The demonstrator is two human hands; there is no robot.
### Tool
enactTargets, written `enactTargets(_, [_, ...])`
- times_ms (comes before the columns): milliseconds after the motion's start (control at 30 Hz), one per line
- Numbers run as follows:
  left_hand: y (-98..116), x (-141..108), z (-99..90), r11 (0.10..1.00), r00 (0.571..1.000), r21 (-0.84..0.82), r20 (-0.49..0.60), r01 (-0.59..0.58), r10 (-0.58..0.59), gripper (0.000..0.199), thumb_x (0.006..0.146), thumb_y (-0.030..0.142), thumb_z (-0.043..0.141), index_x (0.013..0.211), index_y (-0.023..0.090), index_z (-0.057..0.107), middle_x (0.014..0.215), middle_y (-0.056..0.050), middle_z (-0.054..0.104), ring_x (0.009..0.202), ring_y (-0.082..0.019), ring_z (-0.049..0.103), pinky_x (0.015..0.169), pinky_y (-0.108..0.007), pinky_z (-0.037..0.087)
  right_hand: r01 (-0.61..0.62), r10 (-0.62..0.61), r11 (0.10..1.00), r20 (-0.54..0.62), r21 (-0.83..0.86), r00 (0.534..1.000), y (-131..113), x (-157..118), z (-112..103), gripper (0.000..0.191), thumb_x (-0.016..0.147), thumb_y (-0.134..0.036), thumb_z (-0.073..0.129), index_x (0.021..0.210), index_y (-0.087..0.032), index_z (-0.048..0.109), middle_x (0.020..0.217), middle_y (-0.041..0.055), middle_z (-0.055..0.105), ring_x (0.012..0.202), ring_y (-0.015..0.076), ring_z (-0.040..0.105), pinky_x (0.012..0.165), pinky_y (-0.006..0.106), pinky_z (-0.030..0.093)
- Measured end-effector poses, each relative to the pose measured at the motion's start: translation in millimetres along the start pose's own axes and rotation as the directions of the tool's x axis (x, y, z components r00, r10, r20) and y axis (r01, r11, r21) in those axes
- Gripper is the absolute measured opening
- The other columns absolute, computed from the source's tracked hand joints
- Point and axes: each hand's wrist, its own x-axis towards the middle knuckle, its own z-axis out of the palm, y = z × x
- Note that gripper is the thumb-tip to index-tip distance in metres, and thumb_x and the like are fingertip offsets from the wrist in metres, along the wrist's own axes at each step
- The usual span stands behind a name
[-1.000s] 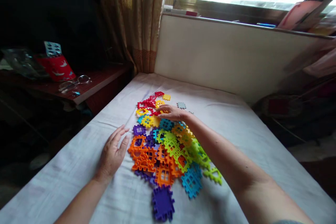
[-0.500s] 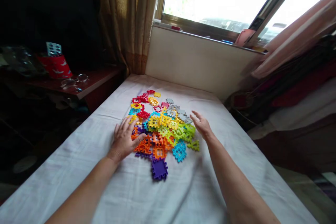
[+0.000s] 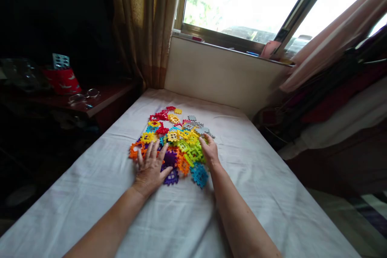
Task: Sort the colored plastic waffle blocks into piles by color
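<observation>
A pile of colourful interlocking plastic building tiles lies on the white sheet. My left hand (image 3: 151, 167), fingers spread, rests over the pile's near left side, covering some tiles. An orange tile (image 3: 135, 150) shows beyond its fingertips, and a purple tile (image 3: 171, 176) lies beside its thumb. At the right side my right hand (image 3: 209, 150) touches the edge of the green tiles (image 3: 193, 152), its fingers apart. Just below it is a blue tile (image 3: 199, 174). Yellow tiles (image 3: 173, 136) lie in the middle, with red tiles (image 3: 161, 117) and grey tiles (image 3: 203, 130) farther back.
The white sheet (image 3: 90, 193) covers the surface up to the wall (image 3: 211, 74) under the window. On the left, a dark red desk (image 3: 111, 94) holds glasses (image 3: 84, 96) and a red container (image 3: 65, 81). Clothes (image 3: 326, 117) hang at the right.
My right hand has moved left onto the pile's edge. My left hand has come nearer and to the right. Purple and orange tiles at the near side have shifted, drawing the pile together.
</observation>
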Motion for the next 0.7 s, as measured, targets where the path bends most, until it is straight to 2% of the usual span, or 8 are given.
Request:
enactTargets(167, [-14.1, 3.2, 10.7, 0.987, 0.988, -0.058, -0.04, 0.147, -0.149, 0.084, 0.083, 0.045, 0.063, 0.156, 0.022, 0.028, 0.161, -0.021, 0.029, 0.148, -0.039, 0.028, 0.116, -0.068, 0.015, 0.108, -0.13, 0.967, 0.083, 0.229, 0.988, -31.4, -12.2, 32.5, 0.048, 0.069, -0.025, 0.061, 0.117, -0.021, 0.069, 0.125, 0.0068, 0.069, 0.116, 0.0226, 0.062, 0.106, 0.039, 0.046])
enactTargets(300, [-26.7, 7.6, 15.2, 0.968, 0.982, -0.225, -0.123, 0.115, -0.146, 0.092, 0.083, 0.05, 0.062, 0.158, 0.021, 0.017, 0.162, -0.02, 0.026, 0.148, -0.035, 0.029, 0.118, -0.057, 0.025, 0.129, -0.215, 0.94, 0.255, 0.316, 0.943, -58.3, -36.0, 71.0, 0.044, 0.067, -0.017, 0.058, 0.109, -0.023, 0.071, 0.119, 0.0039, 0.07, 0.104, 0.0181, 0.066, 0.097, 0.035, 0.053])
enactTargets(400, [-38.4, 12.0, 9.6, 0.949, 0.968, -0.3, -0.195, 0.093, -0.157, 0.09, 0.086, 0.055, 0.056, 0.158, 0.02, 0.016, 0.161, -0.019, 0.028, 0.149, -0.033, 0.028, 0.118, -0.053, 0.028, 0.181, -0.297, 0.918, 0.31, 0.353, 0.903, -70.8, -45.9, 83.5, 0.035, 0.074, -0.024, 0.061, 0.108, -0.024, 0.072, 0.113, 0.0038, 0.071, 0.099, 0.0171, 0.066, 0.089, 0.032, 0.056])
enactTargets(467, [-45.4, 14.4, 3.1, 0.952, 0.956, -0.266, -0.207, 0.15, -0.208, 0.084, 0.087, 0.058, 0.052, 0.156, 0.018, 0.022, 0.159, -0.022, 0.031, 0.148, -0.035, 0.029, 0.118, -0.059, 0.024, 0.212, -0.312, 0.926, 0.319, 0.312, 0.895, -73.1, -37.8, 73.4, 0.031, 0.081, -0.03, 0.059, 0.108, -0.023, 0.071, 0.108, 0.0043, 0.072, 0.098, 0.0177, 0.067, 0.088, 0.033, 0.055])
enactTargets(533, [-52.0, 16.0, -1.9, 0.948, 0.937, -0.198, -0.194, 0.251, -0.289, 0.08, 0.089, 0.06, 0.047, 0.153, 0.017, 0.029, 0.157, -0.024, 0.032, 0.147, -0.039, 0.029, 0.116, -0.067, 0.019, 0.225, -0.261, 0.961, 0.262, 0.162, 0.929, -69.3, -17.1, 49.7, 0.03, 0.084, -0.032, 0.057, 0.109, -0.022, 0.071, 0.11, 0.005, 0.072, 0.104, 0.0189, 0.065, 0.096, 0.036, 0.052])
enactTargets(567, [-55.4, 16.6, -2.9, 0.939, 0.925, -0.165, -0.185, 0.303, -0.331, 0.078, 0.089, 0.061, 0.044, 0.152, 0.016, 0.033, 0.156, -0.025, 0.033, 0.146, -0.042, 0.03, 0.114, -0.07, 0.018, 0.209, -0.211, 0.977, 0.184, 0.032, 0.96, -65.1, -3.6, 35.0, 0.031, 0.085, -0.031, 0.058, 0.111, -0.021, 0.071, 0.118, 0.006, 0.07, 0.112, 0.0197, 0.062, 0.103, 0.036, 0.047])
enactTargets(600, [-58.9, 17.1, -2.6, 0.929, 0.914, -0.138, -0.176, 0.345, -0.365, 0.077, 0.09, 0.062, 0.042, 0.151, 0.014, 0.035, 0.155, -0.027, 0.034, 0.144, -0.044, 0.031, 0.113, -0.072, 0.017, 0.157, -0.149, 0.982, 0.084, -0.105, 0.985, -59.4, 10.9, 20.0, 0.033, 0.084, -0.031, 0.059, 0.114, -0.021, 0.07, 0.127, 0.0069, 0.066, 0.123, 0.0211, 0.056, 0.109, 0.038, 0.041])
enactTargets(700, [-68.3, 17.7, 5.3, 0.924, 0.911, -0.103, -0.159, 0.367, -0.38, 0.077, 0.091, 0.063, 0.037, 0.149, 0.012, 0.038, 0.151, -0.028, 0.04, 0.14, -0.043, 0.039, 0.112, -0.069, 0.024, -0.034, 0.023, 0.976, -0.058, -0.215, 0.998, -37.8, 51.3, -15.0, 0.047, 0.086, -0.036, 0.057, 0.127, -0.013, 0.063, 0.141, 0.0198, 0.053, 0.136, 0.0344, 0.042, 0.114, 0.057, 0.026])
